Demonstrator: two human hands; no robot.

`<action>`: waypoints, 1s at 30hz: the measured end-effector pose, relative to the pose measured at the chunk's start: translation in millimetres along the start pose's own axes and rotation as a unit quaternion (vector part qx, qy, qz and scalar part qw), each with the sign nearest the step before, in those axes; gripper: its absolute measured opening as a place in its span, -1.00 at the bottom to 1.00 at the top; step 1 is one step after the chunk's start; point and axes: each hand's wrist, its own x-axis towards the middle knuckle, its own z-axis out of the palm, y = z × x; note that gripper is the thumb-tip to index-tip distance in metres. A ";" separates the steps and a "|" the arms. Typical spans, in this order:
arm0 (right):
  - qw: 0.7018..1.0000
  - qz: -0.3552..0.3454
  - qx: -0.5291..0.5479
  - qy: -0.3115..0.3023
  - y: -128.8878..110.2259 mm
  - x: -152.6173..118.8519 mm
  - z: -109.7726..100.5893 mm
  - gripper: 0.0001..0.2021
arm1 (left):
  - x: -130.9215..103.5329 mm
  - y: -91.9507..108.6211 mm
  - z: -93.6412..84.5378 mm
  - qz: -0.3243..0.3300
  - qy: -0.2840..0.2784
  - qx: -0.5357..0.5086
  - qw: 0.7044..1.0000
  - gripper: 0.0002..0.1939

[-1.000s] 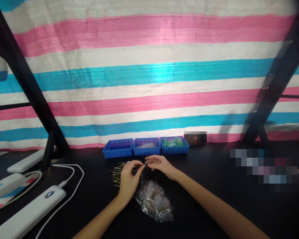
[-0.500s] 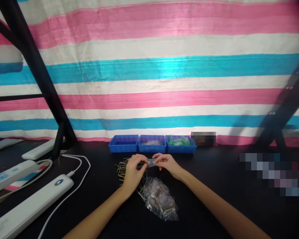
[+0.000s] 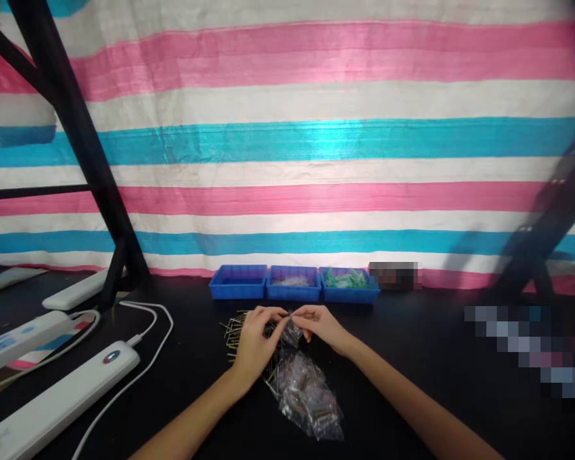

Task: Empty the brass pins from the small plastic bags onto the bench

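A small clear plastic bag (image 3: 293, 333) hangs between my two hands, pinched at its upper edge. My left hand (image 3: 259, 342) grips it from the left with thumb and forefinger. On the other side my right hand (image 3: 322, 326) pinches it too, fingers close to those of the left. Partly hidden behind my left hand lies a pile of thin metal pieces (image 3: 232, 335), some brass-coloured and some silvery. Just below the hands is a heap of clear plastic bags (image 3: 307, 396) with small items inside, too blurred to name.
Three blue bins stand in a row behind my hands: a left bin (image 3: 238, 291), a middle bin (image 3: 293, 292) with clear pieces, a right bin (image 3: 349, 295) with green-and-white pieces. White power strips (image 3: 67, 402) and a white cable (image 3: 165, 332) lie left, near a black frame (image 3: 84, 153).
The bag has gone from lying nearly flat between my fingers to hanging down below them. My fingertips have come closer together. The whole view has shifted slightly.
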 end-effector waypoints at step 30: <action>0.976 0.075 -0.190 0.080 -58.5 2.9 -62.1 -0.74 | -9.1 21.4 -6.5 0.110 -0.120 0.019 0.986 -0.81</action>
